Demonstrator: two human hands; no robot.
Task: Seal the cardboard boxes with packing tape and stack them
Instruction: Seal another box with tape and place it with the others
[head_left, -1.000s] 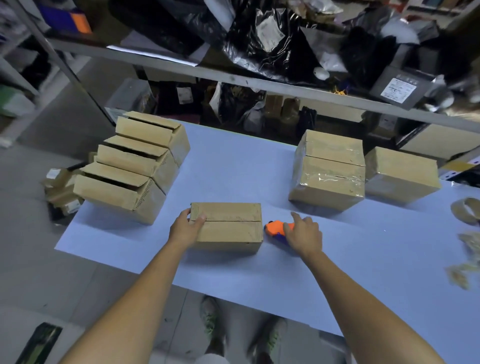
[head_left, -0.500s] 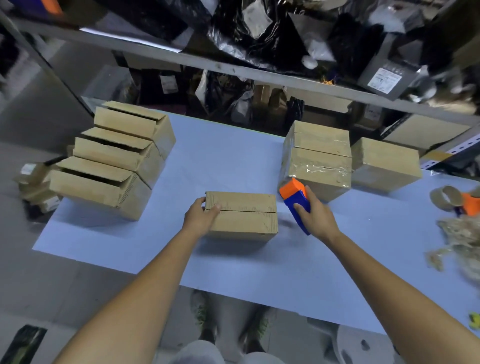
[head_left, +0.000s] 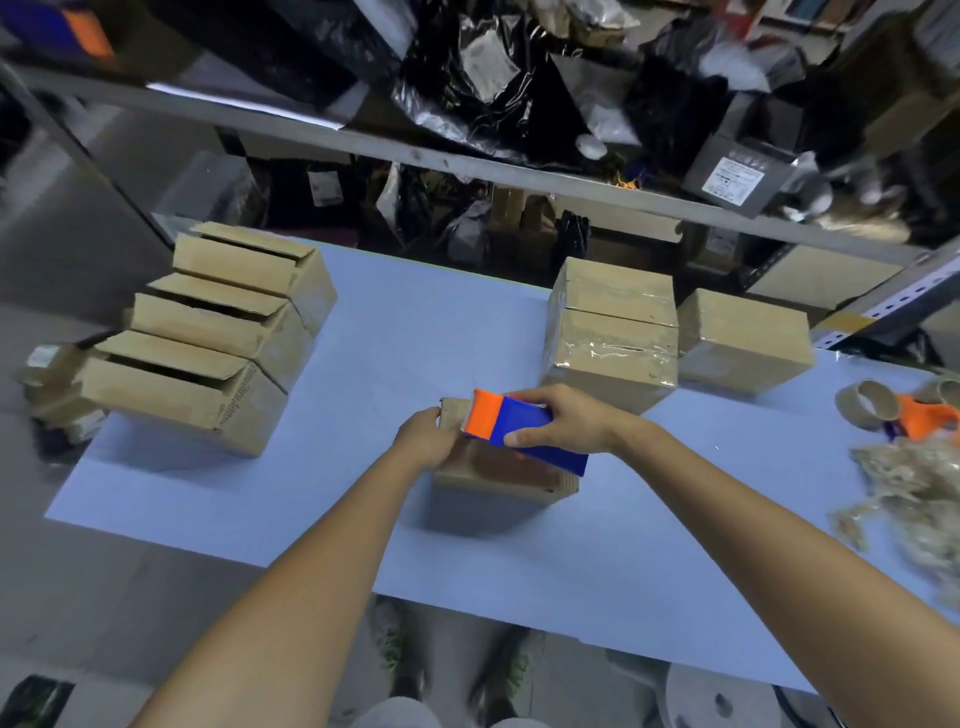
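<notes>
A small cardboard box (head_left: 498, 475) lies on the pale blue table (head_left: 415, 338) right in front of me. My left hand (head_left: 423, 436) grips its left end. My right hand (head_left: 563, 418) holds an orange and blue tape dispenser (head_left: 519, 428) over the box's top, orange end pointing left. Three unsealed boxes (head_left: 218, 332) with loose flaps stand in a row at the left. Two taped boxes (head_left: 610, 332) are stacked behind the dispenser, and a further box (head_left: 743, 335) sits to their right.
Empty tape cores (head_left: 865, 408) and a second orange dispenser (head_left: 924, 415) lie at the right edge, above a heap of crumpled tape scraps (head_left: 914, 493). A metal shelf (head_left: 467, 166) full of black bags runs behind the table. A round stool (head_left: 717, 696) shows below right.
My right hand lifted the tape dispenser from the table at the box's right side and swung it leftward over the box's top. My left hand stayed on the box's left end.
</notes>
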